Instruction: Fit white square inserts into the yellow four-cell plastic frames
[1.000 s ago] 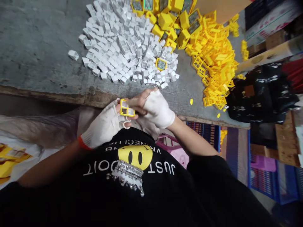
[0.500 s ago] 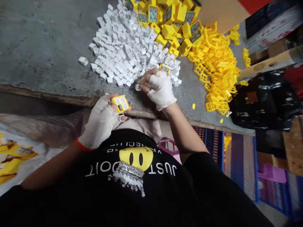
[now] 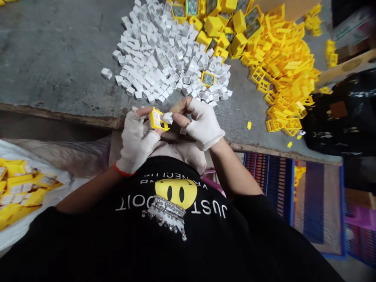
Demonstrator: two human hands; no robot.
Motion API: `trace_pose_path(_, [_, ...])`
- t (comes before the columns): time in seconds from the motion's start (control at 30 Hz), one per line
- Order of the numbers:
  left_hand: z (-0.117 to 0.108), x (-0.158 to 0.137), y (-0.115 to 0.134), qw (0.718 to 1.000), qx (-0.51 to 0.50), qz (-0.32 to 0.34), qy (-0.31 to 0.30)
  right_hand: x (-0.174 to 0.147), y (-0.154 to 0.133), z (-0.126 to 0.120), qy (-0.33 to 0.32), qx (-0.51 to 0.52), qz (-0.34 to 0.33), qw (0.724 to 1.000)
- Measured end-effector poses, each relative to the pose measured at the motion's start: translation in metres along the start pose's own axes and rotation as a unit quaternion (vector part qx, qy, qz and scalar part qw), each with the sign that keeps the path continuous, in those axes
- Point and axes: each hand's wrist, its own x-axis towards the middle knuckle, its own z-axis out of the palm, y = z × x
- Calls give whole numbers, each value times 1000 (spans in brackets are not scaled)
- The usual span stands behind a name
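My left hand (image 3: 137,137), in a white fingerless glove, grips a small yellow four-window frame (image 3: 151,120) by its edges, over the table's front edge. White pieces show in part of the frame; other openings look through. Between thumb and forefinger of my right hand (image 3: 205,124), gloved alike, is a small white cap (image 3: 168,118), at the frame's right side. Whether it touches the frame I cannot tell. Another whitish piece (image 3: 183,131) shows under my right fingers, partly hidden. Just beyond my hands lies a heap of white caps (image 3: 158,58).
One yellow block (image 3: 208,79) with a grey inside lies on the white heap. Yellow blocks (image 3: 214,26) and a pile of yellow frames (image 3: 286,74) lie to the right. A bag of yellow-and-white pieces (image 3: 26,184) is at left; blue crates (image 3: 270,180) stand below the table (image 3: 58,58).
My right hand has come down and left with the white cap, from the heap to the frame. My left hand has tilted the frame and moved slightly up and right. The view has shifted.
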Motion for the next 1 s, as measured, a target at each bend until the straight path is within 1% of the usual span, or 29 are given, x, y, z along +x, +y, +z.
trace_pose_path(0.1, [-1, -2, 1, 995, 45, 85, -6, -9, -6, 7, -17, 82, 36, 996])
trace_pose_path(0.2, [-11, -3, -3, 990, 89, 103, -28, -11, -11, 11, -41, 157, 75, 984])
trace_pose_path(0.27, [-19, -5, -6, 980, 134, 140, -53, -9, -15, 12, -74, 202, 94, 972])
trace_pose_path(0.33, [-22, -7, -9, 970, 160, 163, -82, -7, -17, 10, -108, 216, 100, 965])
trace_pose_path(0.37, [-20, -7, -10, 970, 158, 161, -87, -6, -16, 6, -115, 207, 98, 967])
trace_pose_path(0.4, [-17, -7, -10, 975, 142, 149, -81, -6, -14, 1, -107, 187, 90, 972])
trace_pose_path(0.43, [-12, -6, -9, 983, 113, 131, -64, -6, -11, -6, -82, 155, 78, 981])
trace_pose_path(0.5, [-3, -3, -4, 996, 48, 78, -19, -11, -1, -20, 1, 59, 40, 997])
trace_pose_path(0.53, [1, -1, -1, 999, 17, 50, 0, -16, 6, -26, 40, 2, 14, 999])
trace_pose_path(0.57, [3, 1, 3, 1000, -6, 25, 9, -23, 13, -30, 59, -57, -18, 996])
trace_pose_path(0.6, [3, 2, 8, 1000, -20, 4, 8, -31, 21, -31, 53, -112, -52, 991])
trace_pose_path(0.63, [2, 3, 12, 1000, -28, -12, 5, -40, 28, -28, 23, -160, -83, 983])
trace_pose_path(0.7, [-3, 4, 19, 999, -28, -31, -6, -58, 42, -18, -64, -220, -122, 966])
trace_pose_path(0.73, [-6, 4, 22, 999, -19, -37, -11, -67, 48, -12, -91, -230, -125, 961])
trace_pose_path(0.77, [-9, 4, 25, 999, -10, -38, -8, -75, 52, -7, -93, -230, -117, 962])
trace_pose_path(0.8, [-11, 4, 27, 999, -3, -36, -3, -82, 55, -4, -66, -220, -103, 968])
trace_pose_path(0.87, [-14, 3, 30, 999, 8, -32, 6, -95, 57, -3, 38, -191, -73, 978])
trace_pose_path(0.9, [-15, 3, 31, 1000, 9, -29, 6, -100, 56, -4, 75, -176, -64, 980])
trace_pose_path(0.93, [-16, 3, 32, 1000, 6, -23, 4, -104, 54, -4, 79, -162, -66, 981])
trace_pose_path(0.97, [-17, 3, 32, 1000, 3, -16, -3, -107, 51, -2, 45, -152, -75, 985])
trace_pose_path(1.0, [-18, 2, 31, 1000, 2, -9, -10, -108, 48, 3, -22, -145, -85, 986])
